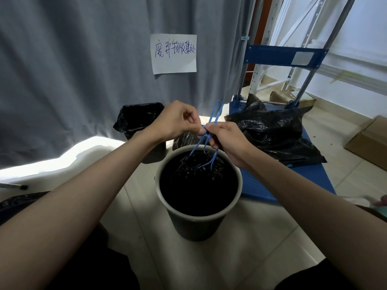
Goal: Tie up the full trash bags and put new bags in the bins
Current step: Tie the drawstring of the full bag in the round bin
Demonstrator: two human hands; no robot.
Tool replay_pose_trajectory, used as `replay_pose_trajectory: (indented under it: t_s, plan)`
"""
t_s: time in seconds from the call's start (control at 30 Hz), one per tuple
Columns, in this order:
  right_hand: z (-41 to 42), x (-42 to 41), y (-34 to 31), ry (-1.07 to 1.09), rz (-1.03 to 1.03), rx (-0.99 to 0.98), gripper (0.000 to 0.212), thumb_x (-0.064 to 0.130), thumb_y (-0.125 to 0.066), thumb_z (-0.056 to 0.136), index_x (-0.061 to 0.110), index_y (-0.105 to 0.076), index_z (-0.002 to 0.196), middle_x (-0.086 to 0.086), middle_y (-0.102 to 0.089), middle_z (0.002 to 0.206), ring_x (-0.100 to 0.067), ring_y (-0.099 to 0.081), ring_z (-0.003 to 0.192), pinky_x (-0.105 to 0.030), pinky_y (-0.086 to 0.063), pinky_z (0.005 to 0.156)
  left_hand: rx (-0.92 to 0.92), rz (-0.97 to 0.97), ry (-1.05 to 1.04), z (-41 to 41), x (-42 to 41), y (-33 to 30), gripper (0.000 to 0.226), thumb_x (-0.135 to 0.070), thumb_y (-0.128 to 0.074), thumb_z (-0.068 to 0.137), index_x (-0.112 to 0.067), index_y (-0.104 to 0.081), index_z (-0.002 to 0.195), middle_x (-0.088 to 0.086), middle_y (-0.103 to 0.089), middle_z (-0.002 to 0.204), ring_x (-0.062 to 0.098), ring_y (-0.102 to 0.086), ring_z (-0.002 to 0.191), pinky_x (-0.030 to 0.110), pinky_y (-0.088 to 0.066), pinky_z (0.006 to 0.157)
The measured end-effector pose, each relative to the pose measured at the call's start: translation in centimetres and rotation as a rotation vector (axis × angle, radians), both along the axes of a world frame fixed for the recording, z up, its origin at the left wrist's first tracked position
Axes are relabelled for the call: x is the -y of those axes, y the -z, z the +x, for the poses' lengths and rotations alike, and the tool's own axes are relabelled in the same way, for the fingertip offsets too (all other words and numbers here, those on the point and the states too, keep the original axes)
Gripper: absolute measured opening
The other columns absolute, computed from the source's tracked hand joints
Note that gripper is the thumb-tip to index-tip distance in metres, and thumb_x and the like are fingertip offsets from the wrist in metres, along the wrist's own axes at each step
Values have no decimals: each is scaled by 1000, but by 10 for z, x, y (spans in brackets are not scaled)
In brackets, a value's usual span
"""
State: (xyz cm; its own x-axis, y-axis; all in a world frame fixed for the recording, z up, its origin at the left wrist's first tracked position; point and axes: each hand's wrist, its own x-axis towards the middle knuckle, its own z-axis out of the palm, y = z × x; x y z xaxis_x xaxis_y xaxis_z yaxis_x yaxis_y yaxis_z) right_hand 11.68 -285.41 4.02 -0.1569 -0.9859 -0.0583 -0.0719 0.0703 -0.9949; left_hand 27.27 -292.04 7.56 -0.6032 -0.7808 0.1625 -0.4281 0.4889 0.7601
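Note:
A round grey bin (239, 181) stands on the tiled floor right in front of me, with a black trash bag (196, 185) gathered inside it. Blue drawstrings (214, 116) rise from the bag's mouth to my hands above the bin's far rim. My left hand (178, 120) pinches the strings from the left, and my right hand (225, 138) pinches them from the right. The two hands touch at the strings, and a loop of string sticks up above them.
A second bin (139, 122), square and lined with a black bag, stands behind on the left by a grey curtain (83, 59) with a paper sign (173, 53). A blue hand cart (310, 176) on the right carries black bags (276, 130). A cardboard box (370, 141) lies far right.

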Motion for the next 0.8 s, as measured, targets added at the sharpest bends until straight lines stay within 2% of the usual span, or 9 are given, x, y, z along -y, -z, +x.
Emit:
replay_pose_trajectory:
  t_s: [0.13,0.27,0.4,0.43,0.5,0.6,0.67,0.7,0.8]
  plan:
    - [-9,0,0,73,40,122,30,8,-43,100,6,-70,87,-1,-56,54,-10,-46,49,-22,-42,53,71,-66,-69,5,5,-3,11,-15,-79,80,-11,-69,77,-1,-67,65,0,-56,53,13,-44,57]
    - [-17,-1,1,163,104,307,30,8,-42,102,7,-64,82,-5,-59,67,-9,-54,52,-18,-48,51,175,-89,-169,14,14,-3,14,-16,-75,82,-17,-66,72,-6,-66,70,-1,-56,62,13,-43,60]
    - [-16,0,1,144,96,297,27,8,-43,102,4,-61,83,-9,-59,71,-12,-55,56,-16,-48,51,382,-115,-100,14,13,2,15,-18,-80,77,-15,-65,80,-4,-64,80,13,-59,78,22,-43,69]
    - [-16,-1,1,128,86,270,27,8,-43,102,4,-61,82,-9,-58,72,-12,-56,57,-17,-49,53,369,-142,-71,14,11,1,22,-18,-82,74,-15,-64,85,-7,-61,81,10,-59,79,21,-42,69]
    - [-14,-1,1,94,59,195,28,9,-44,102,5,-61,81,-8,-57,71,-11,-56,58,-18,-48,57,279,-159,-3,13,7,-1,41,-22,-87,68,-17,-62,99,-16,-56,86,-9,-54,73,8,-37,62]
    - [-8,-1,0,44,5,100,28,7,-44,102,5,-60,79,-6,-57,69,-12,-55,57,-20,-46,60,165,-157,90,5,1,-1,53,-27,-89,66,-19,-64,112,-18,-64,99,-23,-50,70,0,-34,62]
    - [-4,-2,0,10,-20,54,29,9,-46,102,5,-61,78,-7,-58,65,-14,-54,57,-22,-48,63,161,-137,135,0,-1,3,46,-25,-89,65,-18,-69,107,-26,-67,84,-20,-52,68,0,-34,62]
    - [-3,-3,-1,-6,-29,32,29,10,-47,101,6,-62,77,-9,-57,64,-17,-54,58,-26,-50,67,166,-93,152,-2,-1,5,42,-22,-89,66,-15,-70,103,-24,-67,78,-16,-55,67,3,-35,64]
    - [-2,-4,-2,-27,-47,-61,28,11,-50,100,10,-64,76,-9,-60,66,-22,-57,69,-40,-51,86,92,123,193,-3,2,13,36,-4,-84,70,0,-67,102,-6,-72,75,-1,-63,70,12,-45,72]
